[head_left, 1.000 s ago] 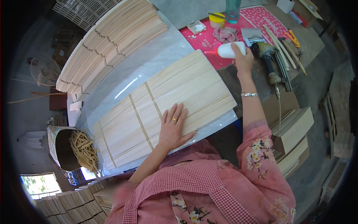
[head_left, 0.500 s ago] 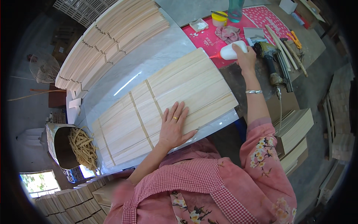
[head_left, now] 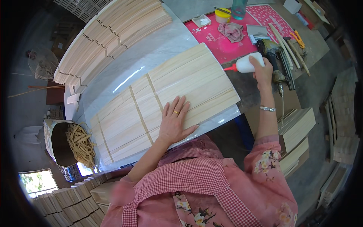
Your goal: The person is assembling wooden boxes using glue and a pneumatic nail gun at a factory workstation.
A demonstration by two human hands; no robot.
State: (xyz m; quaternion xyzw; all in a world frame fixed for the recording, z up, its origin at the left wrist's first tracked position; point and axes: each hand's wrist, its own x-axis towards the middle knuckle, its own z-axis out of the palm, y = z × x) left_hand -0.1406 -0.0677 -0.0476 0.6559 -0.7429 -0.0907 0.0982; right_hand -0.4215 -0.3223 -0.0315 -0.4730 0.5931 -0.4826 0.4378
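Note:
Pale wooden boards [head_left: 193, 79] lie side by side on the table, banded across by narrow brownish strips. My left hand [head_left: 174, 120] rests flat on them near the front edge, fingers spread, a ring on one finger. Off the boards' right end, my right hand [head_left: 262, 72] grips a white glue bottle [head_left: 249, 63] tipped on its side. Its red nozzle [head_left: 230, 68] points left at the boards' end edge; whether the tip touches the wood I cannot tell.
Stacked wooden pieces [head_left: 113, 38] fill the table's far left. A pot of fibrous strips [head_left: 81, 145] sits at the left end. On the pink mat [head_left: 211, 37] lie a rag [head_left: 230, 32] and a yellow-lidded tub [head_left: 223, 15]. A nail gun [head_left: 278, 62] lies right of my right hand.
My right hand has brought the glue bottle toward me and to the right, along the boards' end edge. My left hand stays flat on the boards. The whole view has shifted slightly.

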